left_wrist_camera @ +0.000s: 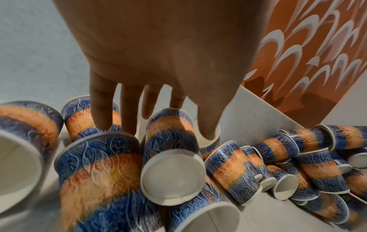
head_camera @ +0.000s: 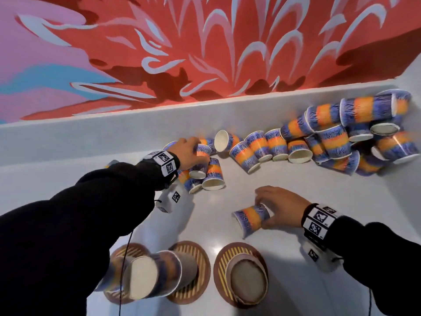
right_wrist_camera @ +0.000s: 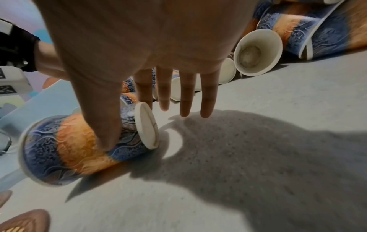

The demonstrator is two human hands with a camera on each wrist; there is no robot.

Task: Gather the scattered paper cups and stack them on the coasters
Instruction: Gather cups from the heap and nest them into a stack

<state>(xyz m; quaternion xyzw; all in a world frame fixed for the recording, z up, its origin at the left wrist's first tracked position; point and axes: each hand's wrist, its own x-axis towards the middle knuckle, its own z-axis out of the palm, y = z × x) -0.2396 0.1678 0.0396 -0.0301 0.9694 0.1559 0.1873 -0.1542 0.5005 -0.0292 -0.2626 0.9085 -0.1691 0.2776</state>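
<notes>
Blue-and-orange paper cups [head_camera: 330,137] lie scattered along the back of the pale counter. My left hand [head_camera: 201,153] reaches into the left cluster; in the left wrist view its fingers and thumb [left_wrist_camera: 176,125] close around one cup [left_wrist_camera: 170,138] whose white base faces the camera. My right hand [head_camera: 262,210] pinches a cup lying on its side [head_camera: 250,218] near its base, the thumb [right_wrist_camera: 107,138] on its side and the first finger behind it. Three round striped coasters [head_camera: 201,263] sit at the front. Upturned cup stacks [head_camera: 145,277] [head_camera: 247,279] stand on them.
A raised pale ledge [head_camera: 91,137] runs behind the cups under a red and pink mural wall [head_camera: 205,53]. Bare counter [head_camera: 307,179] lies between the cup pile and the coasters. A thin black cord [head_camera: 124,270] hangs from my left wrist over the left coaster.
</notes>
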